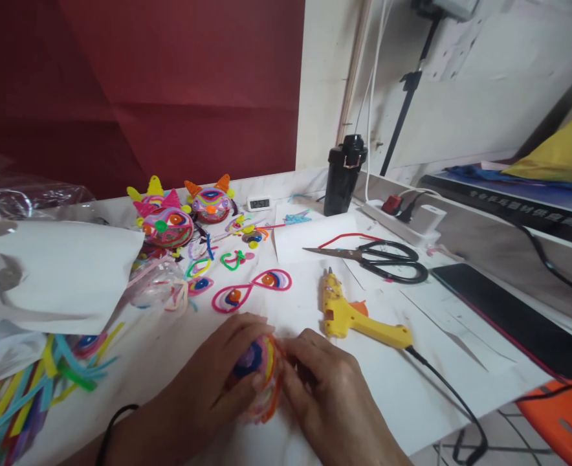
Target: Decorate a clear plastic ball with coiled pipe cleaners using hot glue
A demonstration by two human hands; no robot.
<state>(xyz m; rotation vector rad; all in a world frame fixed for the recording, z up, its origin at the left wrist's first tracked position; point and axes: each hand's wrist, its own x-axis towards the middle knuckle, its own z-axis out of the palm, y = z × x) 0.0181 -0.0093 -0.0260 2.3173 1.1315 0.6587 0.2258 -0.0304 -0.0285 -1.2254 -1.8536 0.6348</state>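
Observation:
Near the table's front edge, my left hand (218,382) is wrapped round a round ornament (266,388) covered in coloured strips, with a blue and purple patch and yellow, pink and orange bands. My right hand (327,388) pinches at the ornament's right side, its fingertips by the orange edge; whether they grip a strip is too small to tell. Just beyond my hands lie two pink-outlined eye shapes (271,279) with orange centres. A yellow glue gun (363,323) rests to the right, below black-handled scissors (373,255).
Finished-looking ornaments with ears (211,204) stand at the back left. Coloured strips (28,395) and white paper (57,278) lie left. A black bottle (345,175), a power strip (402,223) and a dark phone-like slab (499,317) are at the right; the gun's cord hangs over the front edge.

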